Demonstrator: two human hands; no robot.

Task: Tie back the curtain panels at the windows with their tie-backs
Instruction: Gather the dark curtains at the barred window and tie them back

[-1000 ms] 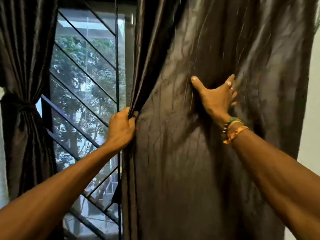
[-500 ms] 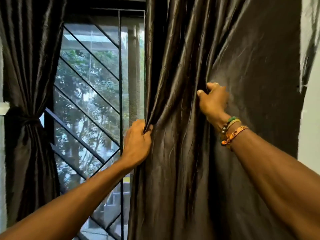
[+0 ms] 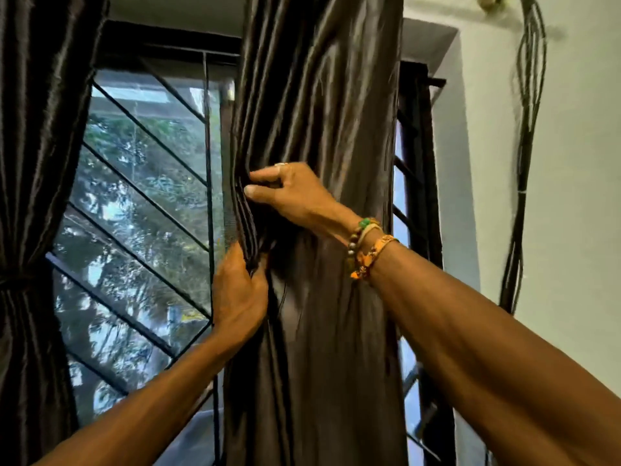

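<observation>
Daylight pours through the window grille (image 3: 144, 203), its black diagonal bars crossing blurry green trees behind the glass. Left of the grille, the left curtain panel (image 3: 37, 146) hangs dark and glossy, cinched at its waist by what looks like a tie-back (image 3: 16, 280); it is dim down there, so hard to be sure.

Now the action. At the grille's right side, the right curtain panel (image 3: 322, 348) is bunched into a narrow column of folds, loose and not yet tied. The left hand (image 3: 239, 297) is on the panel's grille-side edge, fingers curled tight round the stacked pleats, thumb lying across the front of the cloth. Just above it, the right hand (image 3: 299, 196) reaches across the front of the panel. Its fingers (image 3: 265, 176) and thumb are clamped on the same pleated edge, pinching the folds together. A ring (image 3: 281, 164) glints on that hand, and beaded bracelets (image 3: 368, 243) with an orange band sit at the wrist. The two hands are stacked one over the other, very close.

Further right of the grille, past the window frame, the pale wall (image 3: 578, 264) carries a bundle of dark cables (image 3: 526, 163) running down it.
</observation>
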